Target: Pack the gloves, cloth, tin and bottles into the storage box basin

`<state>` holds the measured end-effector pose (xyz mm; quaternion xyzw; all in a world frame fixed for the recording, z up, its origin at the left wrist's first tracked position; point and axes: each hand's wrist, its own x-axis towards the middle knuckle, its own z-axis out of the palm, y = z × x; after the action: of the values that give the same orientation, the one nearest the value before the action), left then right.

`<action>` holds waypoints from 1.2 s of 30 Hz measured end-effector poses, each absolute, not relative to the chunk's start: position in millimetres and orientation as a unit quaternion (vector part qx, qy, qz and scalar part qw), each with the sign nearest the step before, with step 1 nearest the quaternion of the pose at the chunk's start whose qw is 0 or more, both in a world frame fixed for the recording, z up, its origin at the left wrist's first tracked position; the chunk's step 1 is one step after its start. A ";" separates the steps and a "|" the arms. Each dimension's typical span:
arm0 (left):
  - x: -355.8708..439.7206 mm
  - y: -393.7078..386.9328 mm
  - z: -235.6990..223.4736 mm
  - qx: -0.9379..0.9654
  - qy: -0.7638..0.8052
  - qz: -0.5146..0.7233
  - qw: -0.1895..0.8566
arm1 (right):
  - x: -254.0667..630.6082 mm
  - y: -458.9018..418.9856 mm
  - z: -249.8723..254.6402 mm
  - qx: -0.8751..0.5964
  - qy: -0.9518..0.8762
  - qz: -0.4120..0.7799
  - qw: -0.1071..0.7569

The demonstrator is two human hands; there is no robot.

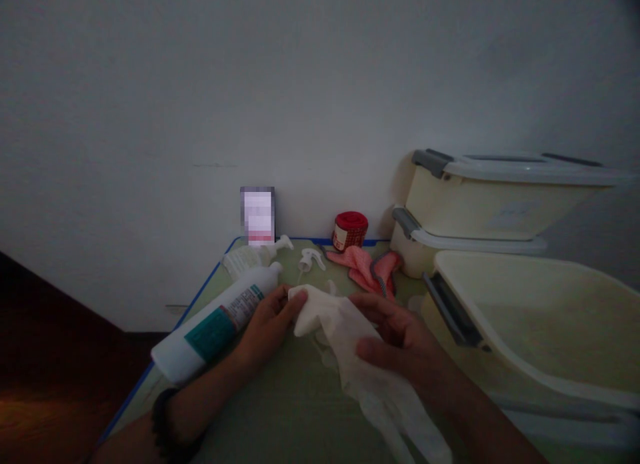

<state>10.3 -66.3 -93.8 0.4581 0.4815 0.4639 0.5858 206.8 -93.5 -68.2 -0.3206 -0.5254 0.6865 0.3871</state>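
Note:
A limp, thin white cloth [345, 337] stretches between my two hands above the table, its loose lower ends hanging toward me. My left hand [267, 317] pinches its upper left corner between thumb and fingers. Farther down on the right, my right hand [395, 334] grips the cloth's side, with the thumb in front and the fingers partly behind. A large white bottle with a green label [215, 331] lies on its side just left of my left hand. Beyond the cloth is a white spray head [311, 259] with a thin tube.
A clear pump bottle [245, 259] lies behind the white bottle. A lit phone [259, 214] leans on the wall. Near it are a red roll [351, 230] and a pink cloth [363, 267]. Lidded bins [480, 204] and an open cream tub [540, 317] stand at right.

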 end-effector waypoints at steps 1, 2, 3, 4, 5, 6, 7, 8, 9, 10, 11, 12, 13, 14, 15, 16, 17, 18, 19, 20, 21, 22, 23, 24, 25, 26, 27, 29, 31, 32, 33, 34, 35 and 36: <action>10.3 -66.2 -94.3 0.446 0.475 0.472 0.594 | 205.4 -93.9 -70.7 -0.310 -0.511 0.701 0.389; 10.1 -66.0 -94.9 0.435 0.465 0.484 0.601 | 203.4 -94.3 -73.0 -0.307 -0.498 0.711 0.390; 10.0 -65.6 -95.3 0.426 0.451 0.497 0.607 | 201.1 -94.7 -75.1 -0.311 -0.489 0.715 0.391; 9.8 -65.3 -95.6 0.420 0.436 0.509 0.611 | 198.6 -95.0 -76.7 -0.318 -0.484 0.716 0.390; 9.5 -65.0 -95.7 0.419 0.421 0.519 0.615 | 196.2 -95.2 -77.7 -0.326 -0.485 0.713 0.388; 9.3 -64.8 -95.8 0.419 0.407 0.527 0.618 | 194.0 -95.4 -78.2 -0.333 -0.488 0.708 0.387; 9.0 -64.7 -95.8 0.422 0.395 0.532 0.619 | 192.1 -95.3 -78.2 -0.337 -0.492 0.703 0.388; 8.8 -64.6 -95.7 0.424 0.387 0.536 0.619 | 190.6 -95.2 -78.0 -0.336 -0.496 0.700 0.390; 8.6 -64.6 -95.5 0.427 0.383 0.538 0.618 | 189.3 -95.1 -77.6 -0.333 -0.497 0.699 0.391; 8.4 -64.7 -95.3 0.429 0.382 0.539 0.615 | 188.3 -94.9 -77.3 -0.333 -0.498 0.700 0.389; 8.4 -64.8 -95.0 0.430 0.384 0.539 0.614 | 187.5 -94.7 -77.2 -0.337 -0.499 0.700 0.383; 8.5 -65.0 -94.6 0.430 0.387 0.538 0.613 | 186.8 -94.6 -77.4 -0.347 -0.501 0.699 0.374; 8.7 -65.2 -94.2 0.430 0.391 0.537 0.612 | 186.2 -94.6 -77.8 -0.360 -0.504 0.696 0.362; 9.0 -65.4 -93.8 0.430 0.397 0.535 0.610 | 185.7 -94.7 -78.4 -0.374 -0.508 0.692 0.350; 9.4 -65.6 -93.3 0.430 0.402 0.533 0.608 | 185.1 -95.0 -79.2 -0.386 -0.512 0.688 0.340; 9.6 -65.8 -92.9 0.430 0.408 0.530 0.606 | 184.7 -95.4 -79.9 -0.393 -0.515 0.686 0.332; 9.9 -66.0 -92.6 0.431 0.413 0.527 0.605 | 184.3 -95.9 -80.4 -0.394 -0.517 0.685 0.329; 10.0 -66.1 -92.4 0.434 0.415 0.525 0.604 | 184.0 -96.5 -80.8 -0.394 -0.519 0.684 0.328; 10.1 -66.2 -92.3 0.437 0.415 0.520 0.605 | 183.8 -97.0 -80.9 -0.393 -0.523 0.680 0.330; 10.0 -66.2 -92.5 0.441 0.416 0.517 0.604 | 183.6 -97.5 -80.8 -0.395 -0.527 0.676 0.332; 9.9 -66.1 -92.9 0.446 0.417 0.514 0.603 | 183.5 -97.9 -80.6 -0.399 -0.530 0.670 0.334; 9.7 -65.9 -93.4 0.450 0.418 0.513 0.599 | 183.3 -98.2 -80.3 -0.404 -0.532 0.665 0.336; 9.5 -65.7 -93.9 0.453 0.421 0.512 0.596 | 183.1 -98.3 -79.9 -0.407 -0.534 0.661 0.335; 9.4 -65.5 -94.4 0.455 0.425 0.511 0.592 | 182.9 -98.4 -79.6 -0.408 -0.535 0.659 0.335; 9.2 -65.4 -94.7 0.456 0.429 0.511 0.589 | 182.7 -98.4 -79.4 -0.407 -0.537 0.658 0.335; 9.1 -65.4 -94.7 0.456 0.431 0.511 0.587 | 182.5 -98.4 -79.3 -0.406 -0.539 0.657 0.336; 9.0 -65.6 -94.5 0.457 0.433 0.508 0.587 | 182.5 -98.3 -79.4 -0.406 -0.542 0.655 0.336; 9.0 -66.6 -93.5 0.458 0.436 0.501 0.590 | 182.6 -98.0 -80.3 -0.411 -0.544 0.649 0.337; 8.9 -68.0 -92.6 0.463 0.435 0.493 0.594 | 182.8 -97.4 -81.7 -0.406 -0.549 0.646 0.340; 8.9 -68.7 -92.4 0.468 0.432 0.489 0.596 | 183.0 -97.1 -82.6 -0.399 -0.557 0.641 0.345; 8.7 -69.3 -92.6 0.473 0.428 0.487 0.597 | 183.1 -96.8 -83.4 -0.391 -0.568 0.634 0.350; 8.4 -69.7 -93.0 0.478 0.425 0.483 0.598 | 183.1 -96.5 -84.1 -0.385 -0.581 0.624 0.354; 8.1 -70.1 -93.6 0.483 0.422 0.479 0.599 | 183.2 -96.4 -84.8 -0.387 -0.593 0.610 0.357; 7.8 -70.3 -94.2 0.489 0.421 0.476 0.598 | 183.2 -96.3 -85.2 -0.394 -0.601 0.596 0.358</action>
<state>7.8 -70.3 -94.2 0.4885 0.4207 0.4760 0.5982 183.2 -96.3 -85.2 -0.3940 -0.6009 0.5961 0.3583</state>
